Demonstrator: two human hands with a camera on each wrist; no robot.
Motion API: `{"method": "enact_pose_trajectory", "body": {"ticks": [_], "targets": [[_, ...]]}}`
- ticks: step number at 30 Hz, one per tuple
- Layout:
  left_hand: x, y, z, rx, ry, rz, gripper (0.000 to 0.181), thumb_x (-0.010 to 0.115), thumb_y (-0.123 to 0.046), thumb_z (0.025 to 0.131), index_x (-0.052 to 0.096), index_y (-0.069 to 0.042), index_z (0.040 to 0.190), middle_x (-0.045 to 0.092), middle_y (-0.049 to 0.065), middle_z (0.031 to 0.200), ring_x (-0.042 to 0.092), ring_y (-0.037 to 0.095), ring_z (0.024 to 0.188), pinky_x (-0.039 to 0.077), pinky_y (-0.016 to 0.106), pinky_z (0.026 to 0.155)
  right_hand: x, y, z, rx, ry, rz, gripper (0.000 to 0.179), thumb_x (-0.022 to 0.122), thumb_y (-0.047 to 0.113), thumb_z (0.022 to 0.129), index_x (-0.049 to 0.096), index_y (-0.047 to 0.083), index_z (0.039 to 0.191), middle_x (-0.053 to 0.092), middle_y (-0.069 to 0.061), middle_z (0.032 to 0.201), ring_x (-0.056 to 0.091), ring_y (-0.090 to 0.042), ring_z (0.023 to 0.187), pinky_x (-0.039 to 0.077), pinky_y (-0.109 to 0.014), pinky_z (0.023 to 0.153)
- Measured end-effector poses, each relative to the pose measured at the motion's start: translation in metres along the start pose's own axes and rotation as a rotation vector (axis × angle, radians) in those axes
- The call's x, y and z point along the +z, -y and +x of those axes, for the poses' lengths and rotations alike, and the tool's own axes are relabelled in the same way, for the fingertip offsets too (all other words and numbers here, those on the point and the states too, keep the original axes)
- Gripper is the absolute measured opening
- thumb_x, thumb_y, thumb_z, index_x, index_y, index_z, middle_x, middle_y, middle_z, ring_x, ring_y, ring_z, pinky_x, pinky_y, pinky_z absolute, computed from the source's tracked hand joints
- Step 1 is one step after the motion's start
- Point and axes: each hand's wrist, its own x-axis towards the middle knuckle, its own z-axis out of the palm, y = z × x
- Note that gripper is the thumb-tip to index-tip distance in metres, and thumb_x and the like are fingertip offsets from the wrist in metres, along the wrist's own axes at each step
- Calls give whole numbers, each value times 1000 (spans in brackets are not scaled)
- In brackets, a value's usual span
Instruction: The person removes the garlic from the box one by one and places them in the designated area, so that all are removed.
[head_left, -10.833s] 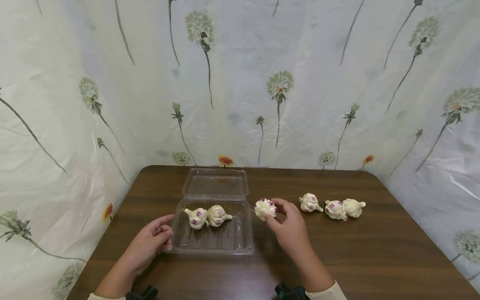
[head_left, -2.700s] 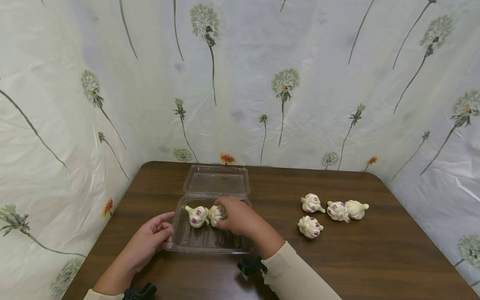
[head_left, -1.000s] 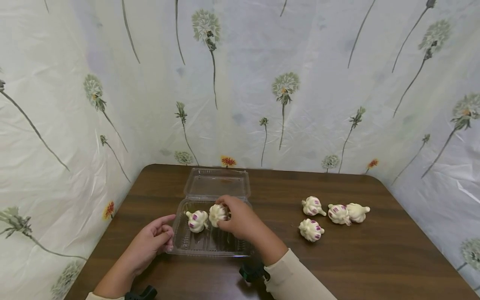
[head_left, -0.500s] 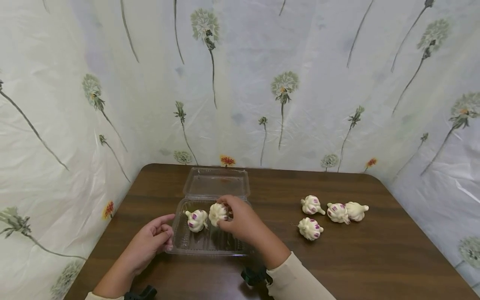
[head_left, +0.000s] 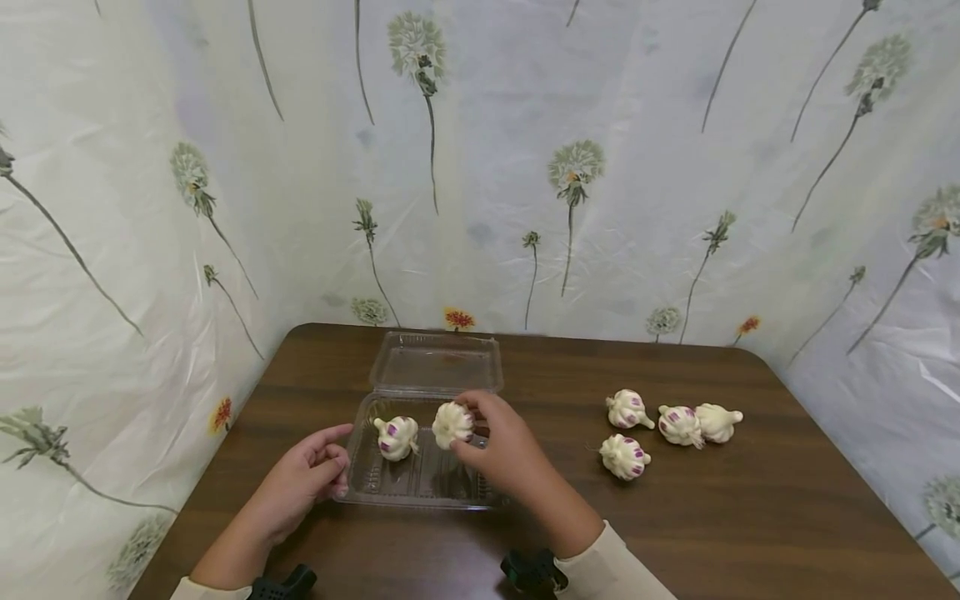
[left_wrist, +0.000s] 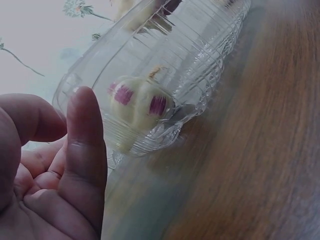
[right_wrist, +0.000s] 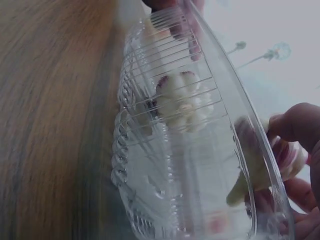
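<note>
In the head view, my right hand [head_left: 513, 450] holds a garlic bulb [head_left: 452, 426] between thumb and fingers, over the right part of an open clear plastic clamshell container [head_left: 420, 502]. The bulb is cream with purple patches. Another garlic bulb [head_left: 396, 437] lies in the container's left half. At the left wall rests my left hand [head_left: 303, 475], its fingers loosely bent and touching the rim. Through the clear wall, the left wrist view shows the lying bulb [left_wrist: 142, 102] beside the thumb. In the right wrist view, the held bulb [right_wrist: 250, 160] appears partly behind the container's edge.
To the right on the brown wooden table [head_left: 750, 508] lie several more garlic bulbs, one [head_left: 625, 457] nearer than the others [head_left: 680, 426]. The container's lid [head_left: 438, 362] lies folded back behind it. A flower-patterned sheet [head_left: 480, 167] hangs behind the table.
Earlier, my right hand held another bulb, which now lies on the table at right. It has since gripped a bulb inside the container and moved it rightward, away from its neighbour. The left hand stays put.
</note>
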Motion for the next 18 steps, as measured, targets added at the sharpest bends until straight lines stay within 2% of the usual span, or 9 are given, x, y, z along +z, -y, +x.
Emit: {"method": "enact_pose_trajectory", "body": {"ticks": [4, 9, 18], "targets": [[0, 0, 1, 0, -2, -8, 59, 54, -6, 107, 30, -1, 161, 58, 7, 103, 63, 14, 81, 60, 25, 74, -3, -1, -5, 7, -39, 30, 52, 81, 9, 91, 58, 12, 138, 57, -4, 128, 61, -20, 114, 59, -39, 100], [1, 0, 2, -7, -9, -12, 58, 53, -5, 107, 30, 0, 160, 58, 6, 102, 63, 14, 80, 59, 25, 73, -5, 0, -12, 26, -82, 31, 55, 82, 11, 91, 58, 16, 139, 57, -2, 132, 60, -19, 122, 58, -38, 103], [2, -2, 1, -12, -5, -15, 58, 53, -4, 107, 30, 1, 160, 58, 6, 103, 63, 13, 81, 59, 24, 73, -9, -6, -21, 3, -178, 60, 56, 84, 11, 89, 59, 20, 139, 58, -1, 130, 61, -23, 120, 59, -40, 99]]}}
